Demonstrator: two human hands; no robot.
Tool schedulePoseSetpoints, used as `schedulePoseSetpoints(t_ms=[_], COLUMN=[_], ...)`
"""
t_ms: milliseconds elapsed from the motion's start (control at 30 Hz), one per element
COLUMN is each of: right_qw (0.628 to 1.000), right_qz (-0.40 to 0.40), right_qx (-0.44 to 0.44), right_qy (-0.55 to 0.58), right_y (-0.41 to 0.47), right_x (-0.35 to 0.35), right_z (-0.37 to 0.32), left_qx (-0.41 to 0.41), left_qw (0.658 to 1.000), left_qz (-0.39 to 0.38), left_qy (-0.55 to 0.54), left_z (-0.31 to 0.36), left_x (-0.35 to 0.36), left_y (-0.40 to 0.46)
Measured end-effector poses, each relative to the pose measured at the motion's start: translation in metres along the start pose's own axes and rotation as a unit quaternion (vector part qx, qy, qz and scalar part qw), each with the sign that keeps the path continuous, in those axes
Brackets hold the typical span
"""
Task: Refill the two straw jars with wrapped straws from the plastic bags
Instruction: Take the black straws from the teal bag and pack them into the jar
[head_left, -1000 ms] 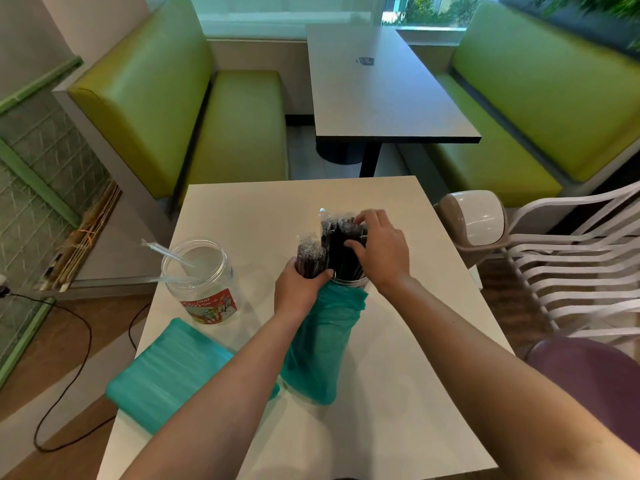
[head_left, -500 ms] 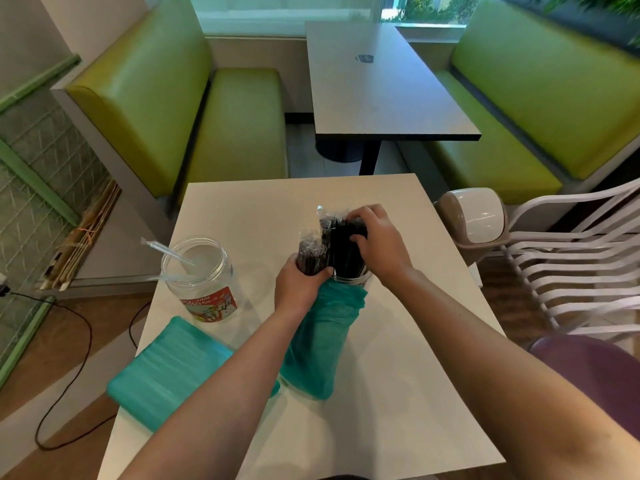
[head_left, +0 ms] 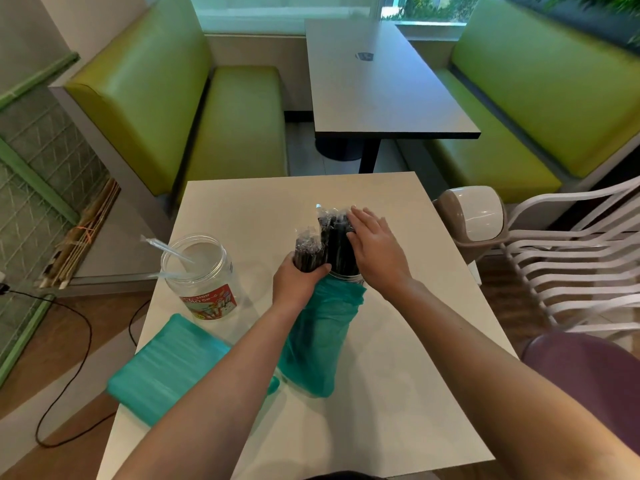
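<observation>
While your left hand [head_left: 298,282] grips a bundle of black wrapped straws [head_left: 307,252] from the teal plastic bag [head_left: 317,344], your right hand [head_left: 375,247] has flattened, fingers straight, against straws standing in the jar [head_left: 346,273]; the second jar [head_left: 201,271] sits nearly empty.

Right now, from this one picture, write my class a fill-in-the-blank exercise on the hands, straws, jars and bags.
1. The left hand grips a bundle of ____ straws.
2. The right hand lies with ____ fingers on the straws in the far jar.
3. The near jar bears a ____ label.
4. Both bags are ____.

Missing words: black; straight; red; teal
</observation>
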State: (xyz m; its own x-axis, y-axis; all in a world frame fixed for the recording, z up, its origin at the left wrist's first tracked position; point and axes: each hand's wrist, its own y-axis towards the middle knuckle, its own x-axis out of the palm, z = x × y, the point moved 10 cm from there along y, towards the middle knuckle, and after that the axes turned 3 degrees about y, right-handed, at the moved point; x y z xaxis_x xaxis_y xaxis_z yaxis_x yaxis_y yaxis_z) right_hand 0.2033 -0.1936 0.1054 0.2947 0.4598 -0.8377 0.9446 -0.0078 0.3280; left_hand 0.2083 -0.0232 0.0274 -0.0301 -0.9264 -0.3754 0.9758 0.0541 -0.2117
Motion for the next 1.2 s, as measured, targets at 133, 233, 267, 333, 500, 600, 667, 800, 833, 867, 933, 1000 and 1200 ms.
schedulePoseSetpoints(t_ms=[133,233,267,333,500,600,667,800,833,867,933,1000,1200], right_qw=[0.996,0.989,0.987,0.987,0.939,0.926,0.917,0.9,0.899,0.897,0.888,0.877,0.885], right_qz=[0.09,0.143,0.142,0.096,-0.084,-0.141,-0.165,-0.182,-0.177,-0.17,-0.157,-0.147,-0.146], right_qx=[-0.006,-0.001,-0.002,0.013,0.197,0.237,0.238,0.217,0.218,0.226,0.246,0.262,0.279], right_qy=[-0.01,0.044,0.071,0.13,0.268,0.259,0.275,0.332,0.336,0.34,0.356,0.374,0.344], right_y=[-0.01,-0.028,-0.034,-0.044,-0.064,-0.066,-0.066,-0.064,-0.064,-0.064,-0.065,-0.066,-0.066], right_x=[-0.024,-0.037,-0.034,-0.016,0.052,0.067,0.072,0.077,0.077,0.076,0.075,0.075,0.076], right_z=[-0.013,-0.03,-0.036,-0.045,-0.027,-0.019,-0.019,-0.028,-0.028,-0.028,-0.025,-0.022,-0.014], left_qx=[-0.016,-0.026,-0.028,-0.03,-0.033,-0.041,-0.051,-0.067,-0.068,-0.068,-0.063,-0.053,-0.075], left_qw=[0.999,0.998,0.997,0.996,0.993,0.99,0.987,0.979,0.978,0.977,0.976,0.974,0.963], left_qz=[0.012,0.022,0.023,0.022,0.003,-0.014,-0.031,-0.07,-0.075,-0.082,-0.104,-0.125,-0.139], left_qy=[-0.033,-0.054,-0.065,-0.084,-0.115,-0.133,-0.151,-0.18,-0.184,-0.185,-0.181,-0.182,-0.22], left_z=[-0.01,-0.018,-0.02,-0.02,-0.021,-0.024,-0.027,-0.03,-0.03,-0.03,-0.026,-0.022,-0.027], left_x=[-0.011,-0.02,-0.022,-0.025,-0.024,-0.024,-0.022,-0.015,-0.014,-0.013,-0.011,-0.009,-0.009], left_y=[0.0,-0.002,-0.003,-0.006,-0.013,-0.015,-0.016,-0.021,-0.021,-0.022,-0.023,-0.025,-0.032])
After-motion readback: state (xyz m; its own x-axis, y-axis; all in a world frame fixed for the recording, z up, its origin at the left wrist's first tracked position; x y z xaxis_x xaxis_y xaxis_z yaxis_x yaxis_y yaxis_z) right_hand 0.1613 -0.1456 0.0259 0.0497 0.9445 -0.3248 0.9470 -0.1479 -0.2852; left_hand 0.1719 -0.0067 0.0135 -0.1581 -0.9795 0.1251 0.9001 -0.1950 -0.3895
